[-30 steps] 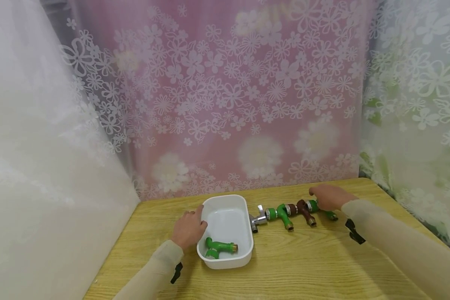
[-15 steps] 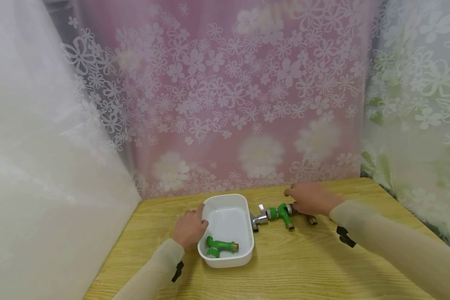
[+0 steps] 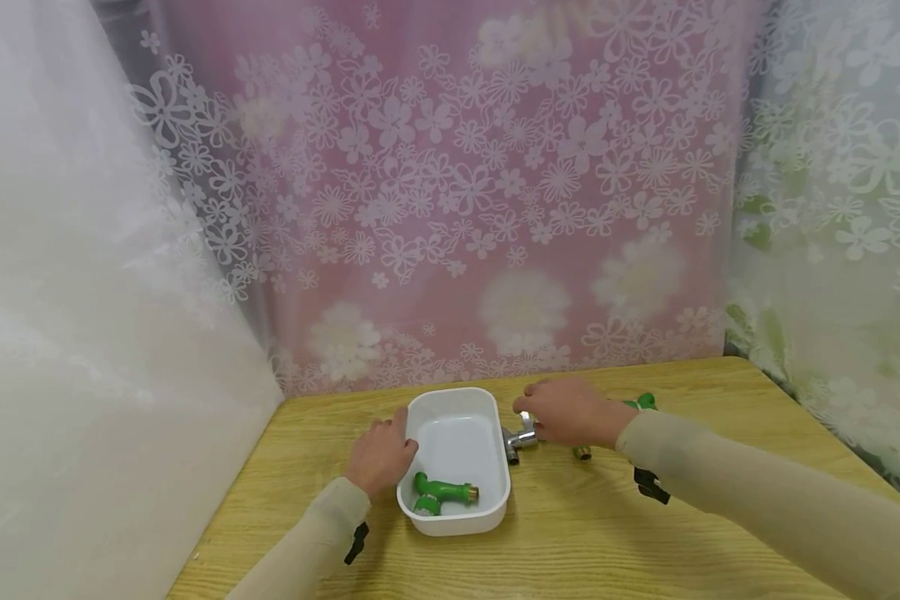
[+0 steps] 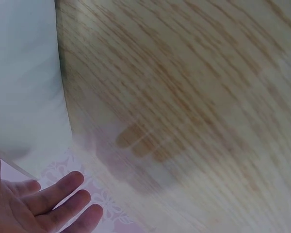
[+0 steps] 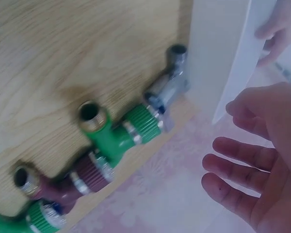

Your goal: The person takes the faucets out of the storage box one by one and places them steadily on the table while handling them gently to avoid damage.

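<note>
A white basin [image 3: 457, 525] stands on the table with a green tap [image 3: 444, 492] lying in its near end. My left hand [image 3: 378, 457] rests at the basin's left rim; in the left wrist view its fingers [image 4: 63, 191] extend loosely apart. Over the row of taps on the right hovers my right hand [image 3: 570, 412], fingers loosely bent and holding nothing. Nearest to it is a chrome tap [image 3: 522, 439], close against the basin's right wall. Behind that in the right wrist view come a green tap [image 5: 106, 141], a brown tap [image 5: 63, 191] and another green tap [image 5: 41, 218].
The wooden table [image 3: 570, 542] has its back edge along a pink flowered curtain [image 3: 435, 208]. A white sheet [image 3: 105, 292] hangs at the left, and a pale flowered curtain [image 3: 840, 250] at the right.
My right hand has moved left along the row, from above the far-right green tap past the brown one to near the chrome tap. The left hand and basin stay put.
</note>
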`<state>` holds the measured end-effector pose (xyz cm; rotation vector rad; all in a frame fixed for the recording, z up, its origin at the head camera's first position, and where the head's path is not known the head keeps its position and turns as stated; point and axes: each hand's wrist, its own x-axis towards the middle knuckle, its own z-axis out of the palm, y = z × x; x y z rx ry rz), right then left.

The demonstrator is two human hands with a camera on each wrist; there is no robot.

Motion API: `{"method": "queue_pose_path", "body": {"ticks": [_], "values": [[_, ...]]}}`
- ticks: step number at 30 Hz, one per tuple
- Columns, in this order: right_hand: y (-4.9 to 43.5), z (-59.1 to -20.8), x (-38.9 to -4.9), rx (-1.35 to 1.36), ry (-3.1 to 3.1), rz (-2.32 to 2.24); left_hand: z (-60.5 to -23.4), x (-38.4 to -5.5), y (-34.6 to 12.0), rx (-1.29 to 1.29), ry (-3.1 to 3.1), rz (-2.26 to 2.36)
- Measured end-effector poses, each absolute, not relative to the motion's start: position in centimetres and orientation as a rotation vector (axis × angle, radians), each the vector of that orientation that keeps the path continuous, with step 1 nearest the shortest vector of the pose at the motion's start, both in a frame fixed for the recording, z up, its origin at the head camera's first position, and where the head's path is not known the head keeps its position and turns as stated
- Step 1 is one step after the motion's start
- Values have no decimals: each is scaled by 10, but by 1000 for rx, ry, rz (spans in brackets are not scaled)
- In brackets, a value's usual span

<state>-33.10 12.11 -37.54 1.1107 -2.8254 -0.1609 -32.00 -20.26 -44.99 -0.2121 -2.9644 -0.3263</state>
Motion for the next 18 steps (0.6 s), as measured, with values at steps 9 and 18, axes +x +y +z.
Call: {"method": "queue_pose_path", "body": {"ticks": [9, 18], "values": [[84, -370, -326, 1277, -2809, -83, -451, -322, -203, -196, -2974, -323], [50, -366, -325, 1456, -2773, -145, -452, -323, -203, -187, -2966, -307]]}}
